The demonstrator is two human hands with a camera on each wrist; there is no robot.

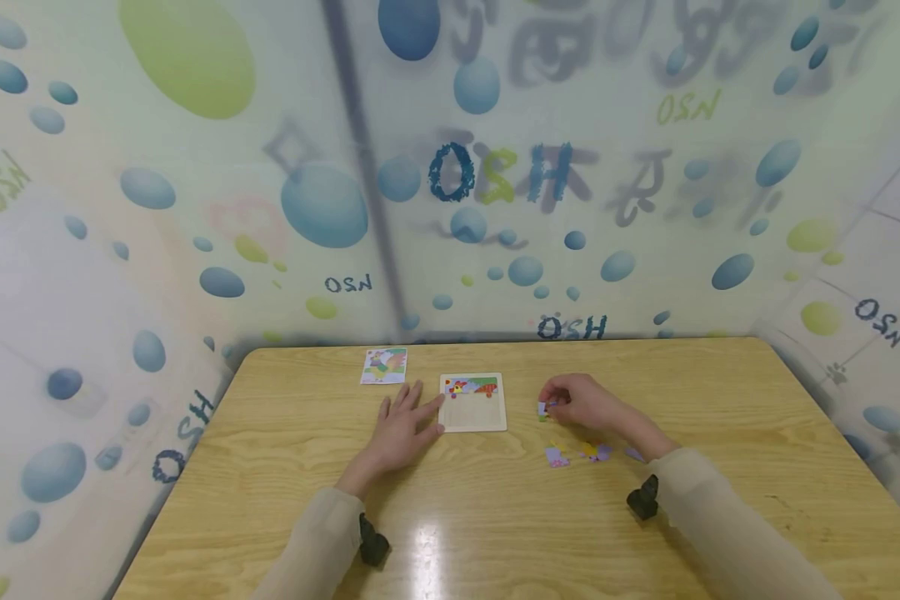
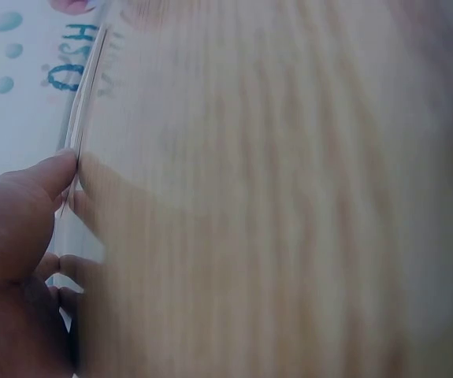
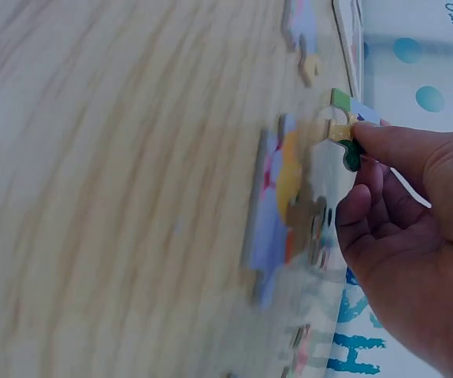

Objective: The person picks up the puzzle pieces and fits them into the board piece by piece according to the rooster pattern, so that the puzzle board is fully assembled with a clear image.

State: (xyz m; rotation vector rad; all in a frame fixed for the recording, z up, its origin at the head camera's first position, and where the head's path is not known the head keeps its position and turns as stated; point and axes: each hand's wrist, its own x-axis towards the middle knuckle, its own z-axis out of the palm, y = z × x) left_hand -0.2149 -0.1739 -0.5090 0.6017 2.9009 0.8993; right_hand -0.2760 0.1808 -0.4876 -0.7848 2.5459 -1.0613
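A jigsaw puzzle board with a pale frame lies on the table, its upper part filled with coloured pieces and its lower part bare wood. My left hand rests flat with fingers spread, its thumb and index finger at the board's left edge. In the left wrist view the left thumb shows at that edge. To the right of the board my right hand pinches a puzzle piece between thumb and fingers. That puzzle piece shows green, yellow and blue in the right wrist view, partly covered by the fingertips.
Loose puzzle pieces lie below the right hand, with more pieces beside them. A square picture card lies at the back left of the wooden table. A printed curtain hangs behind the table's far edge.
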